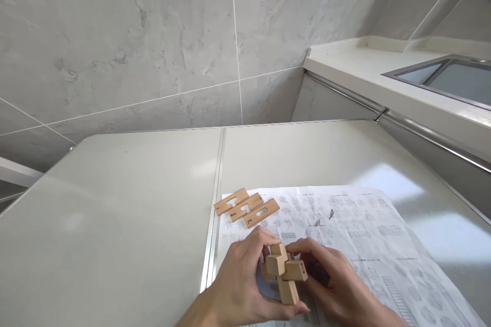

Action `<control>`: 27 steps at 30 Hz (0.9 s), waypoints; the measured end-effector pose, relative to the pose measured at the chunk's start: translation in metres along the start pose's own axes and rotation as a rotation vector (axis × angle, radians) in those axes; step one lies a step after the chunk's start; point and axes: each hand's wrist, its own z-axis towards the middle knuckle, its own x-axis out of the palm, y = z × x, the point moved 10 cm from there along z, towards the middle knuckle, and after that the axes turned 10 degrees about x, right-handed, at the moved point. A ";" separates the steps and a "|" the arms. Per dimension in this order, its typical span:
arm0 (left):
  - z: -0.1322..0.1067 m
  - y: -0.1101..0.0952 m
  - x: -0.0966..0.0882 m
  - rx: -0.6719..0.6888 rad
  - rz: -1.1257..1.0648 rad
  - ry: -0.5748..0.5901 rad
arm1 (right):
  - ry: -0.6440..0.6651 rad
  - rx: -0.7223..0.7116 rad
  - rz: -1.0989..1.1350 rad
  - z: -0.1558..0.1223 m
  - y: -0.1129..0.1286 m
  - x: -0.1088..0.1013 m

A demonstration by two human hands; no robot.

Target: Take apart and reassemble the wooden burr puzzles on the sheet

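Left hand [240, 275]: thumb and forefinger parted by the puzzle's length, holding it at its 12 and 6 o'clock ends.
Right hand [335, 273]: fingers curled to a narrow gap at the puzzle's 3 o'clock side; I cannot tell whether they touch it.
Puzzle [276, 264]: interlocked wooden bars, at the left hand's 3 o'clock, between both hands.
Flat pieces [238, 213]: three, numbered, with cut-outs, side by side at the puzzle's 11 o'clock.
Sheet [370, 237]: printed, on the table [146, 214], reaching past the right hand toward 2 o'clock.
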 end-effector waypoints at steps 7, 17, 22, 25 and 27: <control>-0.003 0.007 0.001 -0.054 -0.044 0.009 | -0.058 -0.060 -0.082 -0.002 0.003 -0.005; -0.003 0.007 0.004 -0.139 -0.075 0.041 | -0.087 -0.083 -0.112 -0.005 -0.003 -0.003; -0.002 0.011 0.003 -0.192 -0.099 0.057 | -0.108 -0.063 -0.101 -0.006 -0.004 -0.004; -0.003 0.014 0.003 -0.214 -0.090 0.057 | -0.129 -0.073 -0.110 -0.006 0.000 -0.004; -0.004 0.015 0.004 -0.224 -0.086 0.054 | -0.152 -0.106 -0.125 -0.005 0.006 -0.005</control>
